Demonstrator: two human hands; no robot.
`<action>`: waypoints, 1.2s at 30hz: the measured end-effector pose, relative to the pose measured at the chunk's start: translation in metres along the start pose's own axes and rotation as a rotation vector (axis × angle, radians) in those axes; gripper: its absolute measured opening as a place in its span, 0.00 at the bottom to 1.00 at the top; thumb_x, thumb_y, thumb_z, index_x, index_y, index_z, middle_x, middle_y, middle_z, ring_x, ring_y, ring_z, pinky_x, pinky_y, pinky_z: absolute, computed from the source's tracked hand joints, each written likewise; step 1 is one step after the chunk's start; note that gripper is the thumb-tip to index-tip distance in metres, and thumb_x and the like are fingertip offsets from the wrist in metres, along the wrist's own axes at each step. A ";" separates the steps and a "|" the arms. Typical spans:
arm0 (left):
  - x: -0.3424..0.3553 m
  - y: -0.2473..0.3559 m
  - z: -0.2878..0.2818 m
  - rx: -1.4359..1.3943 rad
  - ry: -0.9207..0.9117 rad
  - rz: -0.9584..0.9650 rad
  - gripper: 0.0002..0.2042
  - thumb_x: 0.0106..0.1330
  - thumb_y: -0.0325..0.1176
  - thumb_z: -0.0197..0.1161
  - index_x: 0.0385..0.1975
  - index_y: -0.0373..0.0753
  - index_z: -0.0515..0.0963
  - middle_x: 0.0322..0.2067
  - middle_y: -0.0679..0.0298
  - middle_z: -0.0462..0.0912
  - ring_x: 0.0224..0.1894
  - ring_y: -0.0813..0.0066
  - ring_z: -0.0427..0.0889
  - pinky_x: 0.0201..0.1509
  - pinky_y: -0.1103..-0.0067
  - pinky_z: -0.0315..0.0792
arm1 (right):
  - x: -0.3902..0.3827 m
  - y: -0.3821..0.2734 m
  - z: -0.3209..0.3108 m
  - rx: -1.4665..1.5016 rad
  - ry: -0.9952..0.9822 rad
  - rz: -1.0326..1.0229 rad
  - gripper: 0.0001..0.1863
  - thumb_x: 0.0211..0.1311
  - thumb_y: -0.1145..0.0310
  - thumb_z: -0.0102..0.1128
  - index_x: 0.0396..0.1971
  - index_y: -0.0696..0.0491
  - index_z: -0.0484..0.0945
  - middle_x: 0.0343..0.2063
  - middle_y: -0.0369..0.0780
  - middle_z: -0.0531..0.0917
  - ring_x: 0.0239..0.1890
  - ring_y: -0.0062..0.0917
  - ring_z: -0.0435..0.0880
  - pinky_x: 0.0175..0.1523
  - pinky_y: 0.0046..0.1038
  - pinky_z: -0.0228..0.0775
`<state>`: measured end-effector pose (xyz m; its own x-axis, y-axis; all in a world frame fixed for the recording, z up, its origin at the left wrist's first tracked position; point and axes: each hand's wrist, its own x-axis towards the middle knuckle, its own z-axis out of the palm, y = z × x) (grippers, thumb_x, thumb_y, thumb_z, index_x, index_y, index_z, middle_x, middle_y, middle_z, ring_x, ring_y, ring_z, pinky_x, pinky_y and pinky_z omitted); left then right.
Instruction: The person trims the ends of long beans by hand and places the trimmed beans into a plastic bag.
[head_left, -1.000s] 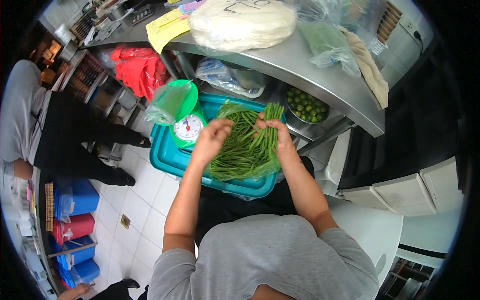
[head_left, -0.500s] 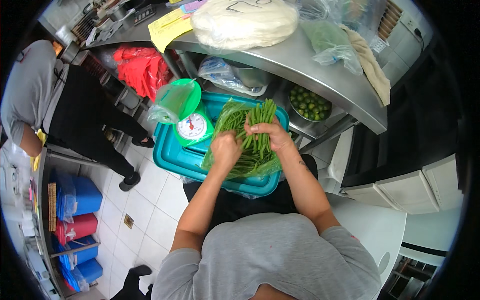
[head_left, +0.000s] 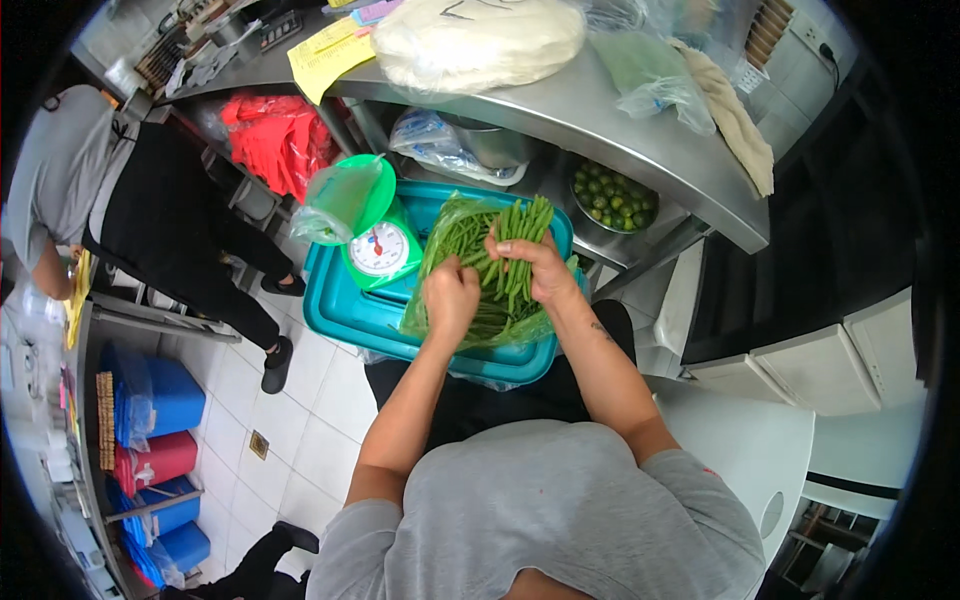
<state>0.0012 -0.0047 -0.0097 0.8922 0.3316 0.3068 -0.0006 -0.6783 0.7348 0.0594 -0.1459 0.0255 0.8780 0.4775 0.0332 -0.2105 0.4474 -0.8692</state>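
A clear plastic bag of green beans (head_left: 463,233) lies open on a teal plastic lid or tray (head_left: 335,322) over my lap. My right hand (head_left: 538,268) is closed round a bundle of green beans that stick up past the thumb. Close beside it, my left hand (head_left: 452,298) is curled shut over the bag's contents; what its fingers pinch, if anything, is hidden. Left of the bag stands a green kitchen scale (head_left: 380,248) with a white round dial. On its green pan rests a crumpled clear plastic bag (head_left: 335,200).
A steel counter (head_left: 600,110) curves across the far side, bearing a large white plastic-wrapped bundle (head_left: 480,40). Beneath it sits a pot of small green limes (head_left: 615,198). Red plastic bags (head_left: 275,140) hang at the left. A co-worker (head_left: 170,190) stands at the far left.
My left hand has shifted slightly left, a little away from the right hand. The right hand keeps its bundle. The co-worker's near foot has moved a little to the right.
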 end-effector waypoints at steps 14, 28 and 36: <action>-0.005 0.030 -0.004 0.014 0.022 0.351 0.05 0.54 0.25 0.60 0.23 0.31 0.72 0.23 0.56 0.74 0.23 0.65 0.73 0.27 0.73 0.66 | 0.003 0.021 -0.027 0.380 0.258 -0.017 0.14 0.50 0.71 0.60 0.38 0.57 0.74 0.26 0.34 0.80 0.25 0.17 0.75 0.31 0.20 0.68; 0.000 0.009 -0.008 -0.079 -0.201 0.039 0.08 0.58 0.31 0.56 0.24 0.31 0.74 0.26 0.46 0.77 0.28 0.50 0.76 0.31 0.64 0.69 | 0.008 0.009 -0.008 0.265 0.414 -0.108 0.07 0.48 0.74 0.62 0.27 0.60 0.78 0.26 0.38 0.81 0.27 0.20 0.77 0.33 0.23 0.69; 0.016 0.036 -0.014 -0.080 -0.176 0.277 0.31 0.59 0.43 0.60 0.54 0.24 0.60 0.49 0.43 0.68 0.51 0.48 0.69 0.55 0.67 0.62 | 0.001 0.024 0.012 0.306 0.281 0.056 0.09 0.47 0.75 0.62 0.31 0.59 0.79 0.31 0.39 0.81 0.35 0.23 0.79 0.43 0.26 0.70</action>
<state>0.0088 -0.0146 0.0306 0.9175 0.0187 0.3974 -0.2831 -0.6712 0.6851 0.0501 -0.1259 0.0108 0.9356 0.3018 -0.1830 -0.3425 0.6510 -0.6775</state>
